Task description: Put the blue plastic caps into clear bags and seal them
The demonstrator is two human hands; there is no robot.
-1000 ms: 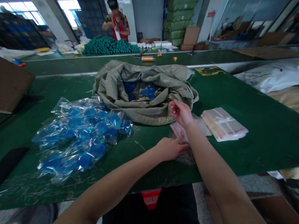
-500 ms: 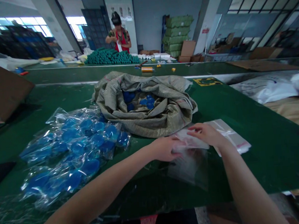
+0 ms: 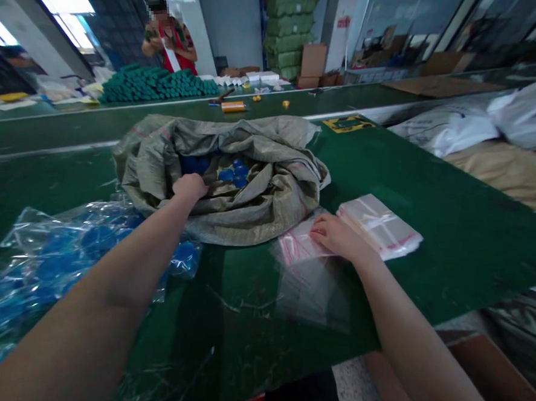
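My left hand [image 3: 189, 186] reaches over the near rim of a rumpled grey-green woven sack [image 3: 251, 219]. Its fingers dip inside and are hidden. Several blue rounded pieces [image 3: 236, 173] lie within the sack. To the right, my right hand [image 3: 334, 236] is closed, with bent fingers on clear plastic bags [image 3: 298, 242] at the sack's front edge. Thin transparent bags [image 3: 312, 291] spread toward me below it. Just beyond that hand lies a banded stack of clear bags [image 3: 381, 225]. Filled clear bags [image 3: 71, 255] of blue pieces are heaped on the left, partly behind my left forearm.
The green table [image 3: 469, 230] ends close to my body. Across a raised strip, an orange roll [image 3: 234, 107] and a pile of green cylinders [image 3: 152, 83] lie near a co-worker [image 3: 170, 43]. White sacks [image 3: 445, 129] border the right side.
My left hand has left the clear bags and moved up and left into the sack. My right hand stays on the bags. The whole view has shifted to the right.
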